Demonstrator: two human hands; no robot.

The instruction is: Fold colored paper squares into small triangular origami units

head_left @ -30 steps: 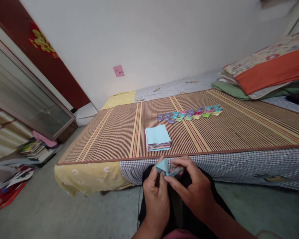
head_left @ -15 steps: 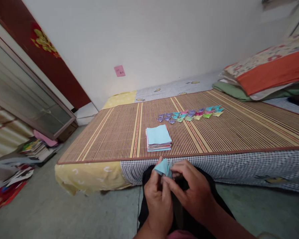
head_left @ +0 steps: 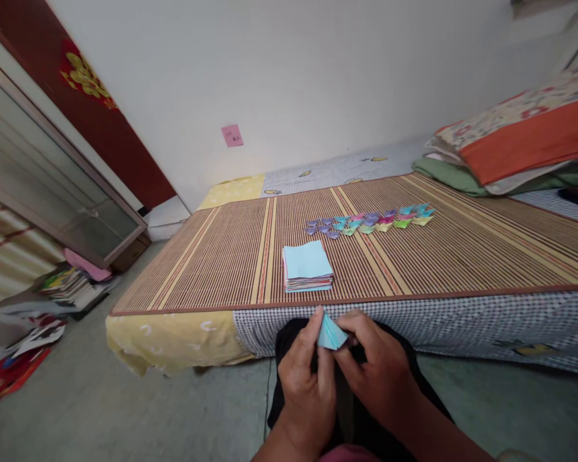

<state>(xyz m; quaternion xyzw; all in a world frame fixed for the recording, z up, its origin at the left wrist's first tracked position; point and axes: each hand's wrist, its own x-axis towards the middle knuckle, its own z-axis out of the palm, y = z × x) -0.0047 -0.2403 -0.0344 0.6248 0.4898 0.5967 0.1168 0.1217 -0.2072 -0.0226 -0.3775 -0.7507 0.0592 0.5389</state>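
Note:
A small folded piece of light blue paper point(head_left: 331, 333) is held up above my lap, its creased flaps meeting in a point at the top. My left hand point(head_left: 304, 378) pinches it along the left side with thumb and fingers. On the other side, my right hand point(head_left: 373, 353) grips its right corner, fingers bent. Just beyond, a stack of square paper sheets point(head_left: 308, 262) lies on the mat with a light blue sheet on top. Behind the stack stand rows of small folded paper pieces point(head_left: 366, 222) in purple, blue, pink, green and yellow.
A striped woven mat point(head_left: 226, 256) covers the bed, whose checked and yellow cloth point(head_left: 183, 337) hangs over the front edge. Folded bedding point(head_left: 534, 141) is piled at the right. Books point(head_left: 65, 285) lie at the left by a glass-panelled door point(head_left: 52, 154).
The blue paper has been turned between my hands and now shows a narrower, pointed shape. Both hands have stayed close together around it; my left fingertips have shifted slightly right.

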